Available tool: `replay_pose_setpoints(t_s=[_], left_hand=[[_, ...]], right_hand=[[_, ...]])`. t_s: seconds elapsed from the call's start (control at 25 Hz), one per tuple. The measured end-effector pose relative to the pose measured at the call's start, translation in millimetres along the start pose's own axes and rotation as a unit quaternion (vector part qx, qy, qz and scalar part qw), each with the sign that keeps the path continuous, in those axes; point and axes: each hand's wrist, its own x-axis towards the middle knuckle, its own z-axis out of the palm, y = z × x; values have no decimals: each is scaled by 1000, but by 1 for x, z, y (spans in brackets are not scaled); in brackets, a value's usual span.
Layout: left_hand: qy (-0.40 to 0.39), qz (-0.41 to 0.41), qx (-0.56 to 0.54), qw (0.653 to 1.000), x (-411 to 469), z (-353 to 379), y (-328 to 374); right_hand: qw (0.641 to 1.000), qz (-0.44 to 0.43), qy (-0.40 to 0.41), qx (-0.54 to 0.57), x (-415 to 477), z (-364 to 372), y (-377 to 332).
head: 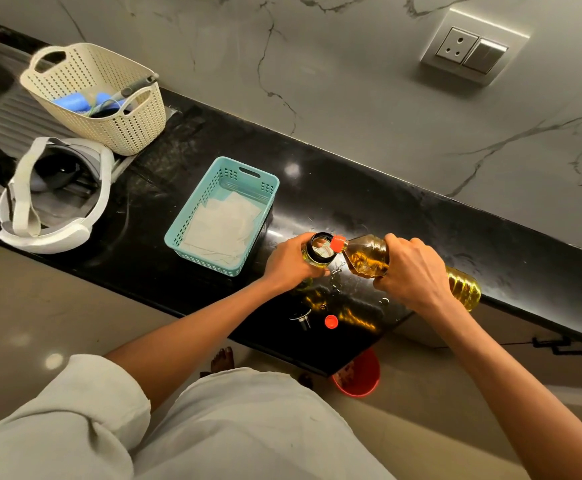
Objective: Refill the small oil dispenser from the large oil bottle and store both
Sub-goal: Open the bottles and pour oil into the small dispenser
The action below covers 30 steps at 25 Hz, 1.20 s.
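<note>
The left hand (291, 259) grips the small oil dispenser (319, 252) upright on the counter (351, 199), steadying its open mouth. The right hand (409, 268) grips the tilted large oil bottle (365, 256), neck at the dispenser rim, for pouring.

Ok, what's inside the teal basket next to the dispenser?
The teal basket holds only pale paper sheets, lying flat over most of its floor. Whatever is beneath the paper is covered, and the near wall hides the front edge of the floor.
</note>
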Motion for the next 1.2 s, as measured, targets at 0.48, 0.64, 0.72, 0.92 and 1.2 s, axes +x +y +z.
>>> replay_pose_setpoints(t_s=[0.48,0.64,0.72,0.92,1.2], left_hand=[[-13,9,9,1000,1,2,-1],[-16,6,11,1000,1,2,-1],[-17,5,9,1000,1,2,-2],[-15,5,5,1000,1,3,-1],[-20,6,12,1000,2,6,-2]], right_hand=[[1000,1,-10,-27,-1,-5,1],[999,0,-12,-35,-2,-6,1],[999,1,-11,-37,-2,-6,1],[999,3,-18,-48,-5,-10,2],[998,-3,-20,-66,-7,-13,-1]])
